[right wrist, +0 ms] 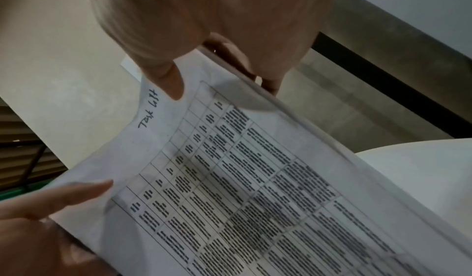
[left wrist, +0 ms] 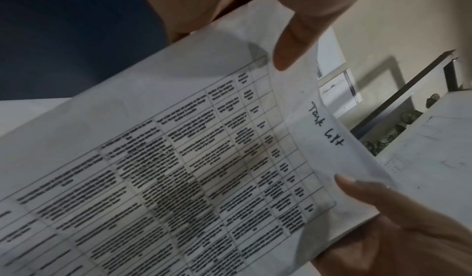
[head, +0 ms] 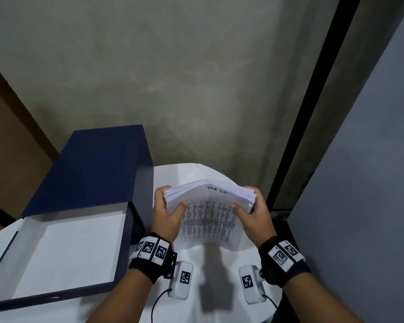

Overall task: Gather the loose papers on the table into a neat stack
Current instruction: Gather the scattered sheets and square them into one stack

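A thick stack of white papers [head: 209,214] with a printed table and a handwritten heading stands on its lower edge on the white table [head: 210,287], leaning toward me. My left hand [head: 167,213] grips its left side, thumb on the front sheet, fingers behind. On the opposite side my right hand [head: 252,213] holds it the same way. In the left wrist view the front sheet [left wrist: 204,169] fills the frame, with my left thumb [left wrist: 293,44] on it. The right wrist view shows the same sheet [right wrist: 242,189] under my right thumb [right wrist: 168,82].
An open dark blue document box [head: 5,297] with a white inside lies at the left, its lid [head: 91,166] raised behind it. A grey wall stands behind the table. A grey panel [head: 359,206] rises close on the right.
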A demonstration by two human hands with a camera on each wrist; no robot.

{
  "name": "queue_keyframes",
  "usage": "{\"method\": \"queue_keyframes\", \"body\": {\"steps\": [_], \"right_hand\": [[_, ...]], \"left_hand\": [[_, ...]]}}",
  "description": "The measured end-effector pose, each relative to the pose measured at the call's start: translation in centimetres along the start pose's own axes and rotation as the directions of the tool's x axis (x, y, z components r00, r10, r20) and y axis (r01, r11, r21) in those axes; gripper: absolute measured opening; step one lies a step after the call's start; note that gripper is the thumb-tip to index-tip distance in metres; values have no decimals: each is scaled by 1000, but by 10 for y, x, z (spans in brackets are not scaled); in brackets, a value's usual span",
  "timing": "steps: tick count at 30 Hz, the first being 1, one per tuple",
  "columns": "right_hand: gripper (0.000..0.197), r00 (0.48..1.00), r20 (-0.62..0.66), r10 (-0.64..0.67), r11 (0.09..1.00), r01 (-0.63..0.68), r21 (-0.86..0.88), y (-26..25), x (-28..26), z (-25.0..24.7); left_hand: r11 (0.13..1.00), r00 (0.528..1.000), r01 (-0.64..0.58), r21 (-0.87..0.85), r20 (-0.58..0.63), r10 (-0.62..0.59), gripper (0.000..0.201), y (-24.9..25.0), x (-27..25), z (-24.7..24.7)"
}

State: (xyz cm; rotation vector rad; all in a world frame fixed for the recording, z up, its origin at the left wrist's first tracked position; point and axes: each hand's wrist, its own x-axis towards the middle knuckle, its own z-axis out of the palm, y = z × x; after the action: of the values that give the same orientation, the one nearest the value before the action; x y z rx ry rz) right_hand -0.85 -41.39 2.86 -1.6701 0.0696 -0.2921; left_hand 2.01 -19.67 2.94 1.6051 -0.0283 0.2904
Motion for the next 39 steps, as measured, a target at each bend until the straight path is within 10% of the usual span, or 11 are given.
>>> {"method": "queue_keyframes", "body": {"steps": [11, 18, 24, 31, 35, 39], "right_hand": [[13, 965, -255, -54, 998, 59, 9, -19, 22, 16], [7, 967, -245, -66, 998, 69, 5, -20, 23, 11], [5, 980, -190, -62, 998, 62, -10, -21, 25, 14], [46, 975, -115, -191, 981, 186, -51, -22, 11, 5], [55, 853, 36, -521, 711, 457, -535, -57, 3, 20], [73, 781, 425, -457, 445, 615, -651, -94, -13, 68]], "left_hand": [[992, 985, -129, -6, -121, 127, 8, 20, 13, 7], [992, 994, -97, -81, 34, 100, 69, -2, 3, -6], [999, 1000, -9, 42, 16, 9, 46, -6, 2, 0], [994, 996, -51, -94, 72, 58, 45, -1, 7, -5], [998, 996, -54, -35, 71, 56, 38, -2, 9, -5], [990, 989, 83, -116, 128, -68, 27, 3, 12, -3]]}}
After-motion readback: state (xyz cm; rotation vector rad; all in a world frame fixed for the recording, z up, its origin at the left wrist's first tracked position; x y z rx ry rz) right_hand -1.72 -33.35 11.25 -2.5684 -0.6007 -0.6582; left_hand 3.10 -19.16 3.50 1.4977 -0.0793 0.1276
